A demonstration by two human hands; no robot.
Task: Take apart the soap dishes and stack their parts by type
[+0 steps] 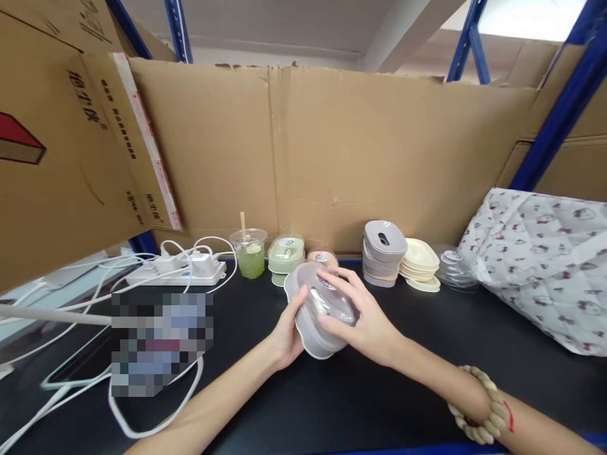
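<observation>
Grey box [307,325] with a clear lid [345,304] sits right between my hands, long side pointing away and slightly left; left hand [287,338] is curled around its left side, right hand [370,325] half-open with fingertips on the lid. Green box [286,260] and peach box [327,256] are just beyond, grey stack [380,262] off right.
</observation>
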